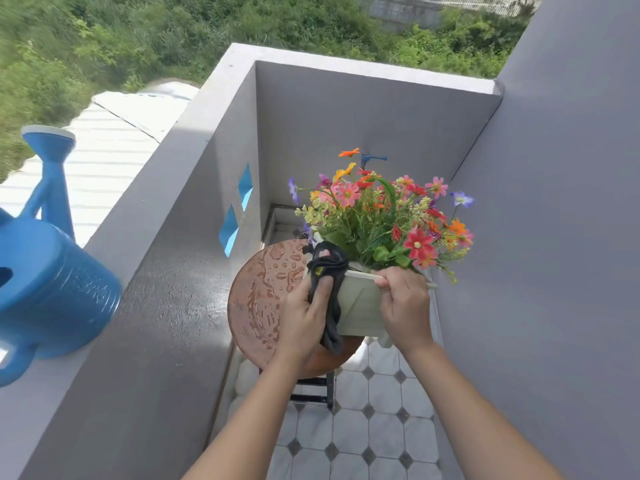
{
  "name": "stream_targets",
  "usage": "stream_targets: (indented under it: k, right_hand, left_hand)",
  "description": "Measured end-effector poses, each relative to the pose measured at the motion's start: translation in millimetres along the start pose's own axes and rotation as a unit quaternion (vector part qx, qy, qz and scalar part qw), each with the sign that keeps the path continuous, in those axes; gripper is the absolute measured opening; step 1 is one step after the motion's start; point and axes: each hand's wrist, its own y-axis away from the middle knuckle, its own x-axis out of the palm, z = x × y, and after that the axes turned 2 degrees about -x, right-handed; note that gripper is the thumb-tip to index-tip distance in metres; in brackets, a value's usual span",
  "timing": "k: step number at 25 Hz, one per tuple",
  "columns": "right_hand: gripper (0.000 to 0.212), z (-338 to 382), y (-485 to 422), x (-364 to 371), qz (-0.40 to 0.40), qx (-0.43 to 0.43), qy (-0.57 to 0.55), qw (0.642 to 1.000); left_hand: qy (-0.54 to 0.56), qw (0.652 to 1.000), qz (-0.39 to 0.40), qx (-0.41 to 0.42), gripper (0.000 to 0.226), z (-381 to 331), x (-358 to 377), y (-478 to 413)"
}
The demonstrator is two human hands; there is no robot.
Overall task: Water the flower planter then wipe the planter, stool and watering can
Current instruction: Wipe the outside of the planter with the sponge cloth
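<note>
The white planter [360, 306] is at the right edge of the wet stool [256, 299]. The left hand [301, 317] clamps a dark cloth [329, 268] against its left end; the right hand [405, 306] grips its rim. The watering can [52, 289] stands on the parapet [166, 271].

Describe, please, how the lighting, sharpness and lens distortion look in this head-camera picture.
Head view: hard sun nearly blows out the corrugated roof and glints off water drops on the stool. Head view: the planter, cloth, left hand and right hand are sharp, while the watering can at the left edge is smeared. Head view: the wide lens slants the balcony walls.
</note>
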Motion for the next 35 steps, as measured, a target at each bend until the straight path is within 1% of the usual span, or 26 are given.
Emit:
stream_targets:
  k: [2,3,5,6,8,10,12,14,16,18,19,21,24,26,29,32,34,35]
  right_hand:
    - [0.031,-4.2,-1.8,-1.1,-0.004,-0.005,-0.009,1.000]
    - [0.033,-6.2,-1.1,-1.7,-0.003,-0.011,-0.013,1.000]
    - [0.044,-7.4,1.7,-3.9,0.000,-0.018,-0.019,1.000]
    - [0.046,-6.8,3.1,-4.4,0.002,-0.019,-0.020,1.000]
    - [0.036,-6.0,4.4,-2.5,-0.001,-0.020,-0.014,1.000]
    - [0.027,-5.8,3.6,1.2,-0.004,-0.019,-0.003,1.000]
    - [0.026,-5.2,1.2,4.5,-0.013,-0.020,0.003,1.000]
    - [0.027,-5.6,-1.3,6.1,-0.020,-0.023,0.005,1.000]
    - [0.027,-6.2,-4.3,6.9,-0.027,-0.020,0.004,0.999]
    - [0.027,-6.6,-3.9,6.5,-0.034,-0.011,0.004,0.999]
    - [0.031,-6.3,-1.9,5.8,-0.036,-0.011,0.003,0.999]
    - [0.037,-4.9,4.0,5.1,-0.031,-0.014,0.001,0.999]
    - [0.029,-2.1,10.7,6.9,-0.034,-0.008,0.009,0.999]
    - [0.027,-0.9,10.4,8.7,-0.039,-0.012,0.007,0.999]
    - [0.027,-2.0,10.2,11.3,-0.030,-0.022,0.010,0.999]
    - [0.018,-2.0,6.7,11.9,-0.025,-0.030,0.004,0.999]
    - [0.016,-2.2,4.5,11.8,-0.024,-0.027,-0.002,0.999]
    - [0.020,-2.0,4.9,11.4,-0.024,-0.030,-0.004,0.999]
  left_hand:
    - [-0.011,0.999,0.009,0.038,0.029,-0.4,0.0,3.4]
    - [-0.013,0.999,0.006,0.036,0.025,-0.8,1.2,-5.1]
    - [-0.017,1.000,-0.013,-0.003,0.018,0.0,4.7,-33.0]
    - [-0.032,0.999,-0.028,-0.032,0.020,5.3,6.6,-48.5]
    - [-0.056,0.993,-0.051,-0.092,0.028,22.1,9.3,-71.1]
    - [-0.072,0.983,-0.061,-0.160,0.038,36.7,9.9,-72.7]
    - [-0.087,0.978,-0.051,-0.184,0.043,36.5,8.0,-53.8]
    - [-0.075,0.983,-0.050,-0.162,0.048,24.0,6.0,-29.4]
    - [-0.039,0.992,-0.040,-0.110,0.053,9.2,5.3,-15.8]
    - [-0.003,0.997,-0.030,-0.071,0.050,3.3,7.6,-20.8]
    - [0.007,0.997,-0.036,-0.070,0.045,6.0,9.6,-29.7]
    - [-0.005,0.994,-0.048,-0.100,0.036,19.9,12.9,-48.2]
    - [-0.041,0.982,-0.065,-0.170,0.038,50.9,11.6,-52.6]
    - [-0.060,0.977,-0.055,-0.199,0.038,64.3,7.8,-39.0]
    - [-0.037,0.979,-0.021,-0.197,0.038,56.4,-0.2,-10.2]
    - [0.001,0.988,-0.013,-0.152,0.047,38.8,-6.5,4.5]
    - [0.012,0.992,-0.015,-0.128,0.044,29.6,-5.1,0.7]
    - [0.012,0.992,-0.023,-0.122,0.040,24.3,-4.0,-3.6]
